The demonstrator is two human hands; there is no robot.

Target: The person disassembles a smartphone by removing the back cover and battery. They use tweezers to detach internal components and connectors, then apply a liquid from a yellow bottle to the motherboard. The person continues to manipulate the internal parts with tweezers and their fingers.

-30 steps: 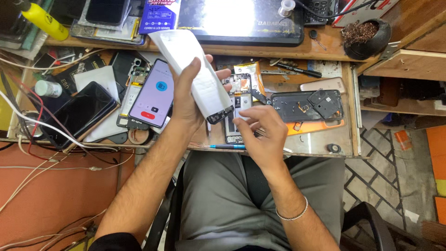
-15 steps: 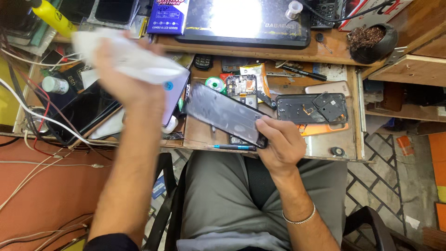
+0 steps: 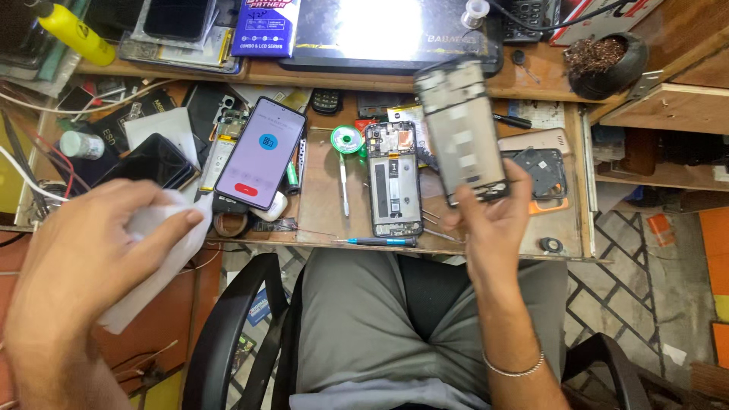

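1. Right of centre, above the near table edge, a phone frame (image 3: 463, 129) is held up by the right hand (image 3: 490, 224). Its lower end is gripped between thumb and fingers, so that hand is closed on it.
2. The frame's long axis runs near to far, tilted slightly left at the far end; its pale inner face is turned toward the camera, and its upper part is blurred.
3. At the near left, well apart from the frame, a white cloth (image 3: 156, 262) is pinched by the left hand (image 3: 91, 273); thumb and fingers are pressed onto its crumpled upper end, and the rest hangs down toward the near side.
4. From the left hand the frame lies to the right and farther away, beyond the dark chair arm (image 3: 228, 334); the right hand is plainly the nearer one, since it is already on the frame.
5. Between the two hands, flat on the table (image 3: 319, 220), an opened phone (image 3: 393, 178) is laid with its long axis also near to far, just left of the raised frame.
6. Farther left a lit phone (image 3: 260, 152) is seen lying tilted, screen up, and a blue-handled screwdriver (image 3: 380, 241) lies crosswise along the near edge, below the opened phone.
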